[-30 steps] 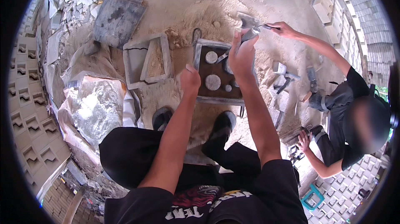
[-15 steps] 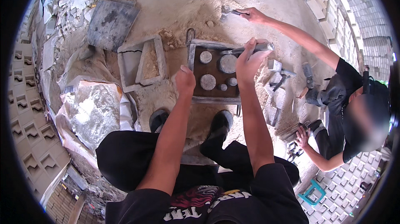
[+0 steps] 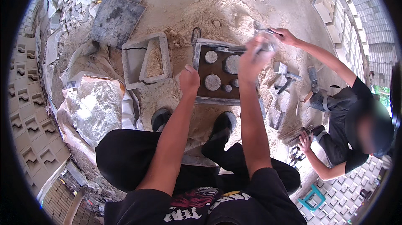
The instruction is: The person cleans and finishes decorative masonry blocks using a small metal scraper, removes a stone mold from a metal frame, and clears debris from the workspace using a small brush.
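Note:
A rectangular metal mould frame (image 3: pixel 217 100) lies in front of me, with brown material and several round grey discs (image 3: pixel 212 82) inside. My left hand (image 3: pixel 189 79) is closed in a fist at the frame's left side; anything inside the fist is hidden. Over the frame's right side, my right hand (image 3: pixel 253 59) is smeared by motion. It is wrapped round a grey metal tool (image 3: pixel 232 49), whose bar reaches left across the discs and whose other end blurs beside my fingers. Its exact kind is unclear. A co-worker's hand (image 3: pixel 285 36) holds a small trowel (image 3: pixel 260 27) just beyond mine.
Left of the frame is a cracked grey box mould (image 3: pixel 127 71), with a dark slab (image 3: pixel 117 20) behind it. A sack of pale powder (image 3: pixel 95 109) sits near my left knee. Hammers (image 3: pixel 287 83) and blocks lie at right, beside the crouching co-worker (image 3: pixel 341 118).
My right hand has lifted slightly and become blurred with the tool. The co-worker's trowel has come right and nearer to my right hand. The whole view has shifted a little.

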The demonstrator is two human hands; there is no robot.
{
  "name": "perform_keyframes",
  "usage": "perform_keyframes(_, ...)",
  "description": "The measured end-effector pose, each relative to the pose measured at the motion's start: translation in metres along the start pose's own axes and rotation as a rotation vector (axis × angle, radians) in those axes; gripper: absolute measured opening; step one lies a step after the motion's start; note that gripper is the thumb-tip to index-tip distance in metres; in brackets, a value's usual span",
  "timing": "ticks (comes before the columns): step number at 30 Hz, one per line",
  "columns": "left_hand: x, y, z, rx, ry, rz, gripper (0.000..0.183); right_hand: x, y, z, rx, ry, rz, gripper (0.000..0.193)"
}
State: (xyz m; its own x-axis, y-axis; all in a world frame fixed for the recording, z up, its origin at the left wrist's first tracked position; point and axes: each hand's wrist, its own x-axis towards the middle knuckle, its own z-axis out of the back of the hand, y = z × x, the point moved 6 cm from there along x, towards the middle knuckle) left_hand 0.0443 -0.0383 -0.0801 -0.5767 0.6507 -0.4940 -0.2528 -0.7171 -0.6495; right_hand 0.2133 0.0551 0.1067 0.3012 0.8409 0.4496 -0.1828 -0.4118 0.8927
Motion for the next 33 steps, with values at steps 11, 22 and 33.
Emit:
perform_keyframes(11,0.002,-0.006,0.005,-0.003,0.026,-0.002,0.059,-0.012,-0.004,-0.071,0.027,0.352,-0.266,0.044)
perform_keyframes(22,-0.004,-0.007,0.005,-0.049,0.036,-0.007,0.058,-0.033,0.022,-0.061,0.155,0.681,-0.355,0.045)
perform_keyframes(33,0.009,0.011,-0.013,-0.025,0.081,0.034,0.058,-0.032,0.011,-0.039,0.243,0.79,-0.403,0.026)
